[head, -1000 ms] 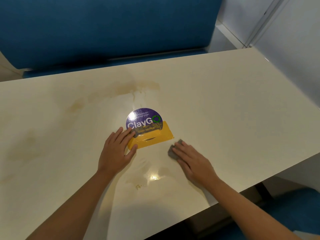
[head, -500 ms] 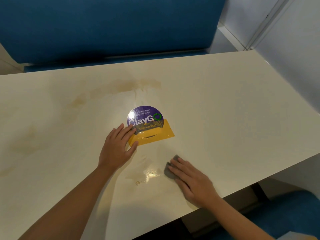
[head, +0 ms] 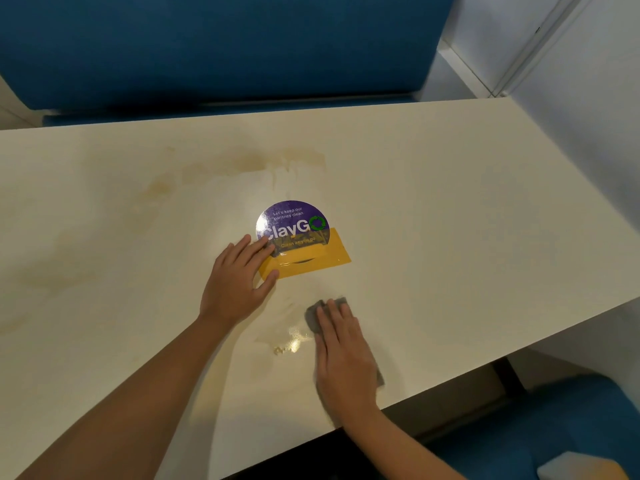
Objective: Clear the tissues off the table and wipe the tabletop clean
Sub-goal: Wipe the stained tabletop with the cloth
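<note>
On the near side of the sign (head: 294,223), the right hand (head: 346,358) lies flat, fingers straight, pressing the grey cloth (head: 312,317) onto the table (head: 450,220). The cloth looks thin, limp and light. It would likely bunch unless pinned under a spread palm. The left hand (head: 239,282), fingers extended, rests on the sign's yellow base. Brown stains (head: 256,164) lie beyond the sign.

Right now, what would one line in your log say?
step: wiping; left hand: rests on sign; right hand: presses grey cloth on table; remaining: brown stains beyond sign
</note>
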